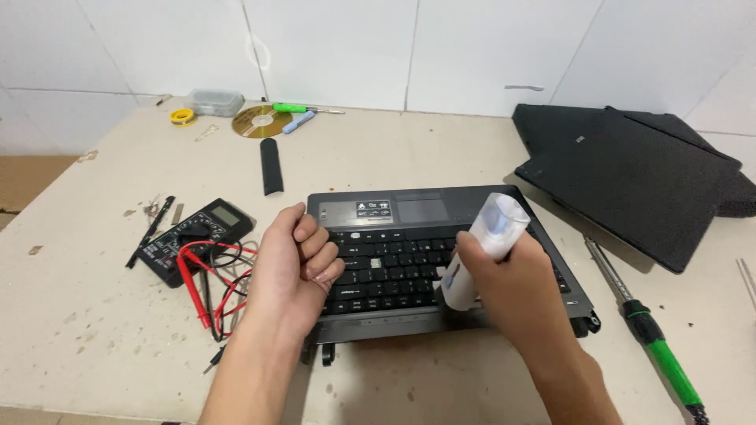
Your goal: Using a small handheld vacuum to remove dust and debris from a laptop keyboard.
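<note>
A black laptop base [409,206] with its keyboard lies on the worn table in front of me, touchpad side turned away from me. My left hand [293,264] rests on the keyboard's left edge with fingers curled, holding nothing that I can see. My right hand [504,287] grips a small white plastic bottle [484,248], tilted with its tip down near the keys and its base up. One key near the keyboard's middle [377,262] looks pale, unlike the black ones around it.
A black multimeter [203,230] with red and black probe leads lies left of the laptop. A green-handled screwdriver [646,323] lies at right. Black laptop panels [638,169] are stacked at the far right. A disc [261,121], a yellow tape roll [183,116], a clear box [213,101] and a black strip [271,166] lie behind.
</note>
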